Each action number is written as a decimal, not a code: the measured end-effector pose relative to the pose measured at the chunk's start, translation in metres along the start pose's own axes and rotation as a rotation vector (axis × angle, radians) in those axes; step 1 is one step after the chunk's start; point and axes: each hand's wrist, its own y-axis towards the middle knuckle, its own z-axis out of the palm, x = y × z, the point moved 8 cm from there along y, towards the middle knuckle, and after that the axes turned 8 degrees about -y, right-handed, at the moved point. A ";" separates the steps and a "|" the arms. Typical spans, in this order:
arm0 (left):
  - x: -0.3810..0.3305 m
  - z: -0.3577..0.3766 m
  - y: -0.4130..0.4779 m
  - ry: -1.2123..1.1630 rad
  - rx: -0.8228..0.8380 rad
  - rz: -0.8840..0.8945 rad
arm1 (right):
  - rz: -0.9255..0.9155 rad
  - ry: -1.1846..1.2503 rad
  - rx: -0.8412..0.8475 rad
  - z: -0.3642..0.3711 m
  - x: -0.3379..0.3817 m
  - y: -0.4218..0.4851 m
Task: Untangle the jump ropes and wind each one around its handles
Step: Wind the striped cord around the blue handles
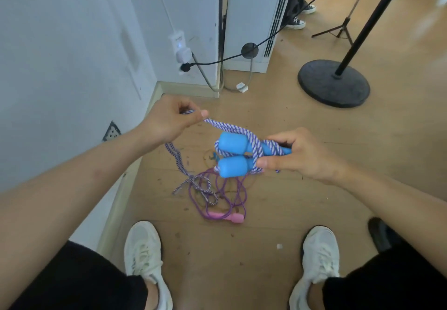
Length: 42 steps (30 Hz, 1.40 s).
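Observation:
My right hand (302,155) grips two blue handles (233,156) held side by side, with a few turns of purple-and-white braided rope (232,127) wrapped around them. My left hand (169,121) pinches that same rope up and to the left, pulled taut from the handles. The rope's loose length (180,162) hangs from my left hand down to the floor. On the floor below lies a thin purple rope (226,196) in a loose tangle with two pink handles (227,216). A thin yellowish cord (208,158) lies under the tangle.
A white wall (60,55) with sockets and plugs stands at left. A black round stand base (333,82) with its pole sits at right, a tripod and another person's shoes (296,23) farther back. My two white shoes (142,249) are at the bottom on the wooden floor.

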 end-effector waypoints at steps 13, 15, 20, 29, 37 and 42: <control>-0.001 0.029 -0.018 -0.065 0.313 0.026 | 0.356 0.567 -0.302 -0.034 -0.050 0.004; -0.003 0.043 -0.026 -0.075 0.410 0.034 | 0.362 0.646 -0.330 -0.037 -0.053 0.006; -0.010 0.062 -0.037 -0.035 0.520 0.087 | 0.361 0.794 -0.336 -0.040 -0.053 0.010; -0.017 0.053 -0.031 0.092 0.349 0.127 | 0.221 -0.032 -0.534 -0.065 -0.045 0.009; -0.053 0.039 -0.033 0.162 0.202 0.383 | 0.157 -0.557 -0.165 -0.030 -0.029 0.010; -0.054 0.042 -0.026 0.141 0.191 0.402 | 0.038 -0.295 0.193 0.015 -0.013 0.006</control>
